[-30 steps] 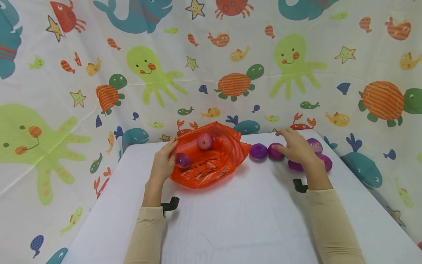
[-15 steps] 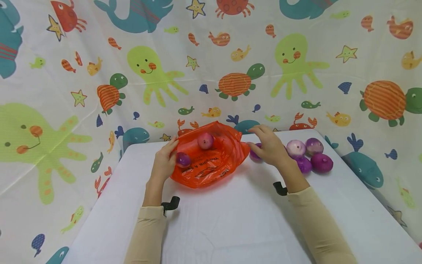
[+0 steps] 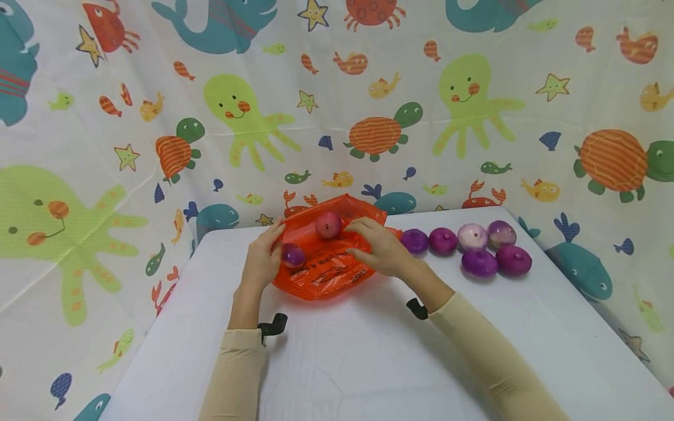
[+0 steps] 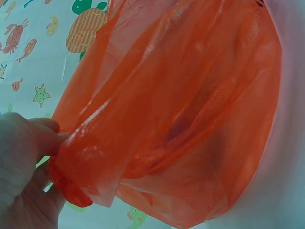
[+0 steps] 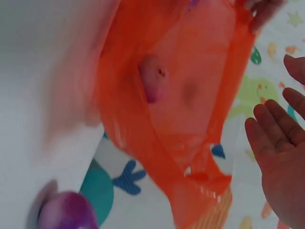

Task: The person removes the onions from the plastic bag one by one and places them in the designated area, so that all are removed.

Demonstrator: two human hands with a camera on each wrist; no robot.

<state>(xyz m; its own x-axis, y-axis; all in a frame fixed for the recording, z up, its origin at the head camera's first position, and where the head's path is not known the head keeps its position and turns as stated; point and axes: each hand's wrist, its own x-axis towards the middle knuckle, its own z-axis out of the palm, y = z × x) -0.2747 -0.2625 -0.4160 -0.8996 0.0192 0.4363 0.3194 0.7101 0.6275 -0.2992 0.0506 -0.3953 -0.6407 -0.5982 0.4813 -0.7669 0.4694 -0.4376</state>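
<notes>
An orange-red plastic bag (image 3: 316, 283) with black print lies near the table's back edge. My left hand (image 3: 261, 261) pinches the bag's left edge between thumb and fingers, also visible in the left wrist view, where the bag (image 4: 190, 95) fills most of the picture. A reddish onion (image 3: 328, 225) and a purple onion (image 3: 292, 255) are at the bag, the purple one beside my left fingers. My right hand (image 3: 383, 248) is over the bag's right side with fingers spread and nothing held. In the right wrist view the right hand (image 5: 286, 138) shows its bare palm.
To the bag's right, several red onions stand in a cluster: a purple one (image 3: 415, 242) nearest the bag, a paler one (image 3: 473, 237) and a dark one (image 3: 513, 261) further right. The white table (image 3: 337, 362) meets a sea-animal curtain (image 3: 326, 88) behind.
My right hand has swept left from the onion cluster to above the bag's right side, uncovering the onions. My left hand has stayed at the bag's edge.
</notes>
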